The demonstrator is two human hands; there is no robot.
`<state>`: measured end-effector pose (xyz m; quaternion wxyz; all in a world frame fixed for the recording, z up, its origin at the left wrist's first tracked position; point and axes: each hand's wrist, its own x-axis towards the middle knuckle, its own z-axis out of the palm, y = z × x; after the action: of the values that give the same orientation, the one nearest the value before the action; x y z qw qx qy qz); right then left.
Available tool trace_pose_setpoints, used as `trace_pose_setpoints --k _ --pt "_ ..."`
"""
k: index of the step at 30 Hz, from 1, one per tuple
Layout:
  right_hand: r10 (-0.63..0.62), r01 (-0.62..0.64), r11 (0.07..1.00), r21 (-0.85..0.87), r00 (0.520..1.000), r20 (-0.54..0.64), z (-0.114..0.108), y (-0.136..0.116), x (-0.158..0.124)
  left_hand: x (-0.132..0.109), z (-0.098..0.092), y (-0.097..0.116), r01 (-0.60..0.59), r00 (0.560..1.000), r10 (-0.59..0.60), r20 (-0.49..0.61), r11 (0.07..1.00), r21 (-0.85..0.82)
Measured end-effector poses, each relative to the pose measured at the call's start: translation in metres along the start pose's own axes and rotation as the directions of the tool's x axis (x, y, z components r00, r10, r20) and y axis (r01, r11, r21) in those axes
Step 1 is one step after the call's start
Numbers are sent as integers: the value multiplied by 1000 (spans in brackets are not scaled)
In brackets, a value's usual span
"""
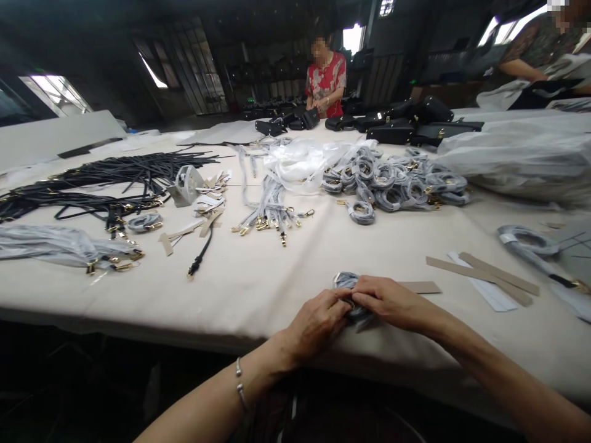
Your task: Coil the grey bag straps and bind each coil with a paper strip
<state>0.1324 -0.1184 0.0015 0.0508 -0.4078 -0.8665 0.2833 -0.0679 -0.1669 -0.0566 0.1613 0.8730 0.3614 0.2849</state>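
While black leather straps (pixel 92 184) sprawl at the far left of the desk (pixel 258 295), the left hand (pixel 316 326) and right hand (pixel 385 301) clamp a plastic-wrapped strap coil (pixel 346 282) at the near edge, both grips narrow and closed on it! Just right, a cardboard strip (pixel 418 287) lies flat.

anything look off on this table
One thing stands out: a single black strap with a gold clip lies by itself on the cream-covered table, apart from the heap of black straps. It looks stray, left out of that heap.
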Motion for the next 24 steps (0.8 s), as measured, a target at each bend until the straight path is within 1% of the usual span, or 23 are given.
trace_pose_setpoints --k 2,4,5,7,9,11,14,16,18,20,22,24 --pt "30 -31 999 -44 999 -29 1 -2 7 0 0 -2 27 999 -28 -41 999 -39" --pt "46 -51 995 -86 997 -59 5 -5 12 1 -1 -4 23 998 -26 -64 999 -42" --pt "55 -62 992 -106 996 -75 7 -6 13 1 -1 -4 3 998 -4 -67 1000 -12" --pt "57 -71 987 -142 993 -101 11 -6 15 1 -2 -6 -53 996 60 -64 993 106" --pt "10 -23 988 -153 996 -85 11 -2 15 0 -3 -8 -94 993 107 -47 969 229" --pt "-82 78 989 -129 996 -24 7 4 15 0 -6 -12 -131 990 139 -11 953 274" --pt "-206 209 977 -49 977 59 -2 13 14 3 -15 -18 -198 980 188 69 958 207" --pt "-239 240 971 -3 968 73 -5 16 10 7 -21 -21 -219 972 202 122 965 145" --pt "-242 241 970 33 970 30 -2 17 3 11 -24 -23 -197 971 182 152 976 90" --pt "-245 247 969 24 967 -65 7 18 -5 13 -24 -23 -146 979 136 153 988 54" --pt "-267 267 963 -25 949 -168 17 19 -10 15 -21 -22 -68 990 60 127 996 59" --pt "-304 294 953 -78 927 -220 24 22 -12 15 -17 -20 -4 993 -4 119 998 67"
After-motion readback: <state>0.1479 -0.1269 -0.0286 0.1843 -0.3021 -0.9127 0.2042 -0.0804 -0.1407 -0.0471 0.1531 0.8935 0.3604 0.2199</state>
